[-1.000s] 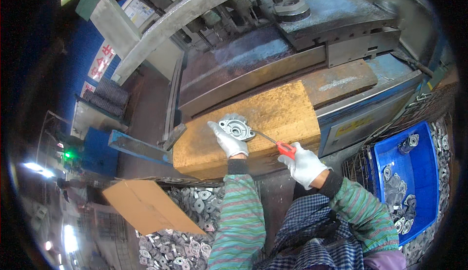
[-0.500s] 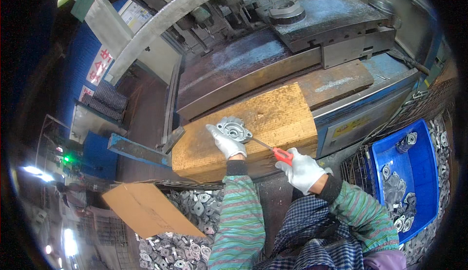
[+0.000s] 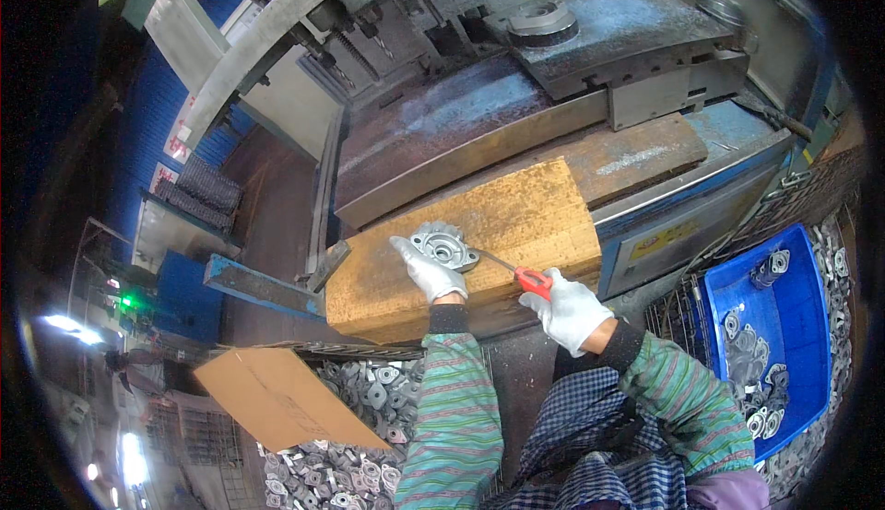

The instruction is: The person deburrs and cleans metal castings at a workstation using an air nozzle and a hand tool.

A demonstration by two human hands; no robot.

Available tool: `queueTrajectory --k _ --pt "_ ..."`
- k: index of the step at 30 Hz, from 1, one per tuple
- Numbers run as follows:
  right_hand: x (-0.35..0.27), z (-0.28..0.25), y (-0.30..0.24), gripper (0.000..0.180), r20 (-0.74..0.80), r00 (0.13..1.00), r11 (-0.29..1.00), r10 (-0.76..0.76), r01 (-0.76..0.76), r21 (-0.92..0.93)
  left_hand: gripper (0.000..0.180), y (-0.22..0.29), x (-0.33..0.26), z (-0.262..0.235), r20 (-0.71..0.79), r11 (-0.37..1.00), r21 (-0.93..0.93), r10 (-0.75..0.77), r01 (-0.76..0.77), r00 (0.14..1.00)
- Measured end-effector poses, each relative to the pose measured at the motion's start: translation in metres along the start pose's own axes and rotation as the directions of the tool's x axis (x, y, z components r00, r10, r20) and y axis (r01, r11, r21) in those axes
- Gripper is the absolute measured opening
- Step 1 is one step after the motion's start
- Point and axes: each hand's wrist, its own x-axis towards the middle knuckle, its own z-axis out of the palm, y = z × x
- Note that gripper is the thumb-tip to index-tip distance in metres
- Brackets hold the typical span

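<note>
A round grey metal casting (image 3: pixel 442 246) with side lugs rests on the yellow wooden block (image 3: pixel 544 206), its hollow side facing up. My left hand (image 3: pixel 431 275), in a white glove, grips the casting from its left and near side. In my gloved right hand (image 3: pixel 573 312) is a red-handled tool (image 3: pixel 531 281) with a thin metal shaft, my fingers closed round the handle. The shaft points left, and its tip is at the casting's right lug; whether it touches cannot be made out.
Behind the block stands a drilling machine with a steel table (image 3: pixel 442 141) and several drill bits (image 3: pixel 383 45) overhead. A blue bin (image 3: pixel 710 326) of castings is at right. Loose castings (image 3: pixel 346 473) and a cardboard sheet (image 3: pixel 277 399) lie at lower left.
The machine's drill heads and the curved metal bar have risen. My right hand and the red-handled tool have shifted slightly up and left; my left hand and the casting stay nearly in place.
</note>
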Motion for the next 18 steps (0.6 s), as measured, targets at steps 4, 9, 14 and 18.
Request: queueTrajectory --k 4,9,14,18 --pt "0.006 0.007 -0.009 0.037 -0.005 0.997 0.995 -0.076 0.076 0.057 0.061 -0.002 -0.002 0.003 0.004 0.999 -0.020 -0.032 0.032 0.999" --pt "0.011 0.012 -0.033 0.038 0.060 0.990 0.991 -0.129 0.126 0.049 0.061 -0.003 0.007 -0.008 0.027 0.999 -0.015 -0.037 0.037 0.999" --pt "0.013 0.006 -0.038 0.038 0.044 0.985 0.986 -0.164 0.162 0.049 0.067 -0.006 0.006 -0.006 0.008 0.998 0.005 -0.061 0.061 0.998" --pt "0.016 0.005 -0.042 0.038 0.079 0.986 0.989 -0.144 0.141 0.038 0.069 -0.004 0.007 -0.007 -0.007 0.997 -0.012 -0.075 0.075 0.997"
